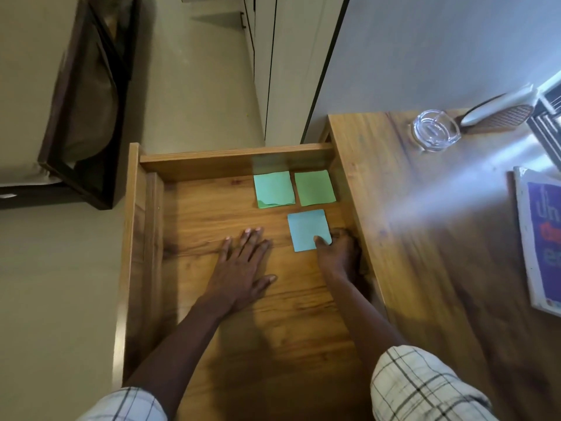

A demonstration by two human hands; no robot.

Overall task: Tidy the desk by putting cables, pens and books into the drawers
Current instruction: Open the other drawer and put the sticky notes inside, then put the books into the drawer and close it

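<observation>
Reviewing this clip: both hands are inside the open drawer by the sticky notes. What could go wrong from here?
1. The right hand presses a corner of the blue sticky pad; sliding it might shove it into the two green pads or curl loose sheets.
2. The left hand lies flat on the drawer floor; closing the drawer now could pinch it.
3. The book is still on the desk, near the glass ashtray, which a careless reach might knock.

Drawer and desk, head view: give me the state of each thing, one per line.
Drawer: pulled open.
Green notes: two, flat, side by side.
Blue note: flat, right hand touching it.
Left hand: flat on drawer floor.
Book: closed, on desk.
Glass ashtray: upright, empty.
</observation>
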